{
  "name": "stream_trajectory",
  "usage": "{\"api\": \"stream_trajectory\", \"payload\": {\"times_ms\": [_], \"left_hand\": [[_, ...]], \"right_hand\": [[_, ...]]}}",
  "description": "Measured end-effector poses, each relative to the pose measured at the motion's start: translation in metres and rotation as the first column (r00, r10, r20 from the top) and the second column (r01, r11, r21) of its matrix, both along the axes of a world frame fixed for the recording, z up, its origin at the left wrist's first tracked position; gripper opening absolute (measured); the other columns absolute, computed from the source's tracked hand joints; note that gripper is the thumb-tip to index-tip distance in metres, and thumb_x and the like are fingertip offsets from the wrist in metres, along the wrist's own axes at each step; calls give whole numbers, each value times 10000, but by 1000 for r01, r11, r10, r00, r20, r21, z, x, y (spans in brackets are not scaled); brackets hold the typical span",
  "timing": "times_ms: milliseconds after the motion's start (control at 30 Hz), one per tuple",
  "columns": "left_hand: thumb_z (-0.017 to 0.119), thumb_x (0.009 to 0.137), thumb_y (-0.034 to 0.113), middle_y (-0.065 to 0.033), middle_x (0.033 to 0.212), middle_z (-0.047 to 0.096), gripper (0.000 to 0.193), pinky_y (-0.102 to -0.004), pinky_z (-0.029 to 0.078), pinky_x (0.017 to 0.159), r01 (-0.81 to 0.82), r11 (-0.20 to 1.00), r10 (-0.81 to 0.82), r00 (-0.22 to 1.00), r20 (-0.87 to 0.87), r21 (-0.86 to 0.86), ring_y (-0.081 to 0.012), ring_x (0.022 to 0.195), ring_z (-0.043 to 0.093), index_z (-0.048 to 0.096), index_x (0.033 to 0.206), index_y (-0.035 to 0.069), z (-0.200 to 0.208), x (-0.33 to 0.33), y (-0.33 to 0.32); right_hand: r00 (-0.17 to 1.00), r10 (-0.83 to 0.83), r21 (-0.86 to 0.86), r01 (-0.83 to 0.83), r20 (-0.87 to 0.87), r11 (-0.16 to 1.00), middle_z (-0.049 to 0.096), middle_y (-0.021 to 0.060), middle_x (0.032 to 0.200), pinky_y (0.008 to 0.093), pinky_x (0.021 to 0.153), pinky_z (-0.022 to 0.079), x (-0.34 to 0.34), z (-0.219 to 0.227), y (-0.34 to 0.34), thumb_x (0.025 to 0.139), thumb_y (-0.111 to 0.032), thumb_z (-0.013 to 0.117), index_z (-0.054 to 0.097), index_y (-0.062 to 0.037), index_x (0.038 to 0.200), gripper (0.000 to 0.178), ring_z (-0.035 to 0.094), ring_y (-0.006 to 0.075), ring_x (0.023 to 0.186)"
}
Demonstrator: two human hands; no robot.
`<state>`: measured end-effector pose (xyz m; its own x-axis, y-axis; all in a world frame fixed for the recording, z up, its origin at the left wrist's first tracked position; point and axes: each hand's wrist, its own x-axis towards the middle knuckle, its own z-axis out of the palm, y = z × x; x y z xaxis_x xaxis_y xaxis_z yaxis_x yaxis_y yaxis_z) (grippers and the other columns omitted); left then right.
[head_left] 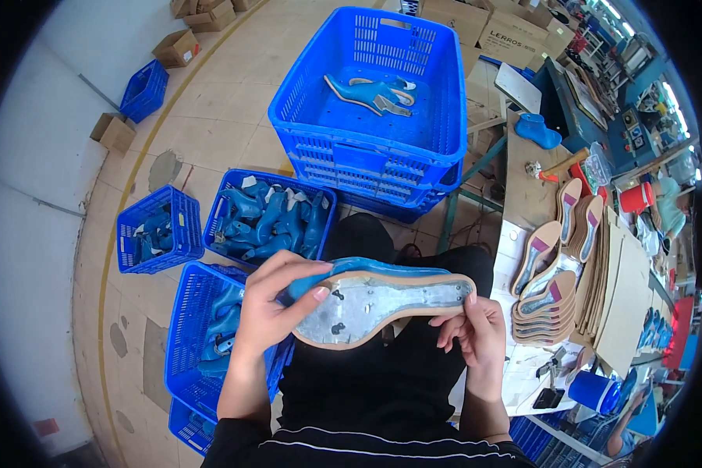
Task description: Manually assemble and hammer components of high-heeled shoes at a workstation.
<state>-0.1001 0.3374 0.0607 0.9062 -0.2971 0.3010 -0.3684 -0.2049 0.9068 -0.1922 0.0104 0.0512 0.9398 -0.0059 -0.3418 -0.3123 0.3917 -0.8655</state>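
Held in front of my lap is a blue shoe last (382,267), its underside turned up toward me. That underside is a scuffed grey metal plate (359,303) with dark holes, framed by a tan rim. My left hand (277,300) grips the wide toe end, thumb on the plate and fingers over the blue side. At the narrow heel end my right hand (476,331) pinches the rim between thumb and fingers, its other fingers curled below.
Blue crates full of lasts (269,218) stand to my left. Ahead, a large stacked crate (366,129) holds a few lasts with tan soles. On the right-hand table (532,191) lie stacks of tan insoles (544,308), cardboard sheets (612,288), a hammer (561,165) and another last (538,131).
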Motion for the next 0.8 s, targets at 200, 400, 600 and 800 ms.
{"api": "stream_trajectory", "payload": {"times_ms": [200,400,600,800], "left_hand": [[901,814,190,-132,1062,736,474,-348,568,732,32,955,-39,999,20,294,-257,896,729,776,1257,80,24,10,-3],[894,725,560,-174,1456,596,816,-440,594,914,236,708,-346,938,35,666,-374,1183,693,686,1445,236,73,9,-27],[937,729,447,-181,1474,568,763,-464,607,940,243,524,-433,901,9,816,-391,1212,674,693,1439,314,77,14,-36],[934,765,372,-212,1443,530,736,-469,649,844,279,521,-445,895,-22,806,-400,1168,682,680,1450,295,80,15,-40]], "right_hand": [[997,-22,-264,2,-75,964,730,111,688,208,417,424,7,-2,-5,1121,-356,584,754,30,810,524,650,135,489],[988,86,-400,-130,-128,907,698,47,655,204,481,434,12,-5,-10,1092,-352,646,766,11,819,470,625,87,513],[997,-22,-453,51,70,890,738,59,830,223,615,513,10,-23,-29,1043,-269,731,759,1,1004,274,674,97,673],[897,185,-410,-5,401,912,715,183,1381,438,1093,528,33,-41,-42,964,-252,779,686,-53,1413,501,664,331,1321]]}}
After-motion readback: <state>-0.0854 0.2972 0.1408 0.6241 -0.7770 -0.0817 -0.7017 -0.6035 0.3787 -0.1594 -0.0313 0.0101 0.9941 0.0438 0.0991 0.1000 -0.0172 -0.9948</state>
